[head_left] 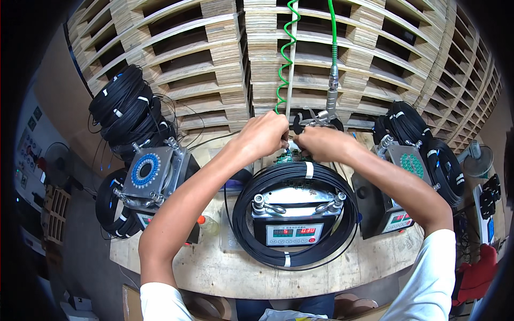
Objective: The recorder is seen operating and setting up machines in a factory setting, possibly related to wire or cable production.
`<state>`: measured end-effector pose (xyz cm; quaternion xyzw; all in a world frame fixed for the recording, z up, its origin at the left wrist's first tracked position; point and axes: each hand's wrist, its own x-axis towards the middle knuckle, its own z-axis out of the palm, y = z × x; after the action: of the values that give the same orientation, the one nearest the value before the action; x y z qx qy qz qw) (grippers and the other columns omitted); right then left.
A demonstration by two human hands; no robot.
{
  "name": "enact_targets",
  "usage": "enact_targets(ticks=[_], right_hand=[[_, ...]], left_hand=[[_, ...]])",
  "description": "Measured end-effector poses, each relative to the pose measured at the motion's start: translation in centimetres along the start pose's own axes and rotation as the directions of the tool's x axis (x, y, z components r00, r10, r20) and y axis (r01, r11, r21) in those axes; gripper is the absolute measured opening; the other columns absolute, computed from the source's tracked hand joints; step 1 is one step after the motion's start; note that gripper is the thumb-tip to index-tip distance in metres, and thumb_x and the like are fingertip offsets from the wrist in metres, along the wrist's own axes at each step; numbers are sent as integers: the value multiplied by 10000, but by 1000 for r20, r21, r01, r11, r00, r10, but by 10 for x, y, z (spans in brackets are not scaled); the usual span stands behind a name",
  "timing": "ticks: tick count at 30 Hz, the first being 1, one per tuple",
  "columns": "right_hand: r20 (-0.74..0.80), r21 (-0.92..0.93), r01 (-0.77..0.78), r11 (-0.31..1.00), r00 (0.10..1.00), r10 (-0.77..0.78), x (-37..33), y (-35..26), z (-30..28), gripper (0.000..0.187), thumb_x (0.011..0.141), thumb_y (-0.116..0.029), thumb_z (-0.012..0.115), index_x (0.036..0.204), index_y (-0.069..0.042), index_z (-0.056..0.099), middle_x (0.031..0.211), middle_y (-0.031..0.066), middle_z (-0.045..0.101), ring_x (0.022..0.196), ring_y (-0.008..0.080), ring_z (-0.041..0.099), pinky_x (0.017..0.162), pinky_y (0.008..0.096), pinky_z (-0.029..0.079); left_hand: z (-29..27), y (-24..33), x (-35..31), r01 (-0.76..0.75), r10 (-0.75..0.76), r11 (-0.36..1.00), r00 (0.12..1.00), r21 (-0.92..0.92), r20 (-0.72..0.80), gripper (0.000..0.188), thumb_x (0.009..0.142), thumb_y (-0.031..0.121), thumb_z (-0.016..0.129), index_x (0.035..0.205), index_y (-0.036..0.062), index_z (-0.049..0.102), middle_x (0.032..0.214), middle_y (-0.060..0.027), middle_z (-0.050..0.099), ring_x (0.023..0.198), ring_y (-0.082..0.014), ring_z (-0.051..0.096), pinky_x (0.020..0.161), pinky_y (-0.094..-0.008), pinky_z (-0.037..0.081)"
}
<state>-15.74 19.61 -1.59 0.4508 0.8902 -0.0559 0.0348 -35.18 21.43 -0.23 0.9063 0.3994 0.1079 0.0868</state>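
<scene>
Both my hands meet at the far side of the middle machine, above small green connector pieces (pixel 285 157). My left hand (pixel 265 134) is closed in a pinch, fingertips down by a small blue-green tip. Next to it my right hand (pixel 324 143) is curled closed, its fingertips close to the left ones. Whatever they grip is too small and too covered to name. A black cable coil (pixel 241 216), bound with white ties, lies tilted around the middle machine (pixel 294 211), which has a metal top, clamps and a lit red display.
Similar machines stand left (pixel 166 176) and right (pixel 393 206), beside stacked black cable coils (pixel 120 109). An air gun (pixel 329 109) hangs from a green hose just behind my hands. A small red-capped bottle (pixel 208 224) stands left of the coil. Wooden pallets (pixel 225 53) rise behind the table.
</scene>
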Motion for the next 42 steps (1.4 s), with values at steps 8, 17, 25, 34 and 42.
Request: enact_targets(ticks=[8,17,25,34,42], right_hand=[[-8,110,-61,992,998,63,-4,6,9,155,839,-81,688,967,6,681,894,226,693,895,391,687,725,476,542],[-189,243,30,970,982,17,-10,21,30,246,851,-26,688,1094,4,665,881,192,701,821,364,684,741,440,528],[-220,194,10,981,975,34,-16,17,27,187,841,-94,712,992,7,669,890,222,693,859,397,677,732,468,526],[-273,271,88,959,962,-11,-12,20,27,165,788,-47,730,904,41,652,775,204,665,758,396,648,686,441,499],[-269,300,63,952,963,21,-15,16,26,184,789,-51,734,938,34,668,820,214,676,798,395,659,700,452,500]], left_hand=[[6,5,6,-56,57,995,998,79,-7,121,782,78,755,893,33,765,862,-212,710,818,-369,700,728,-451,554],[7,22,5,-163,186,941,981,298,-50,64,725,30,724,787,31,739,805,-204,695,799,-374,698,685,-466,556],[14,36,13,-165,193,915,980,368,-40,102,693,9,712,794,9,728,795,-208,693,789,-384,699,648,-467,564],[24,25,23,-105,118,950,993,295,-26,121,685,3,707,804,6,728,812,-215,697,814,-385,697,681,-467,567],[8,2,28,-115,111,993,967,4,231,247,743,158,803,953,33,762,874,-180,731,842,-306,716,749,-407,562]])
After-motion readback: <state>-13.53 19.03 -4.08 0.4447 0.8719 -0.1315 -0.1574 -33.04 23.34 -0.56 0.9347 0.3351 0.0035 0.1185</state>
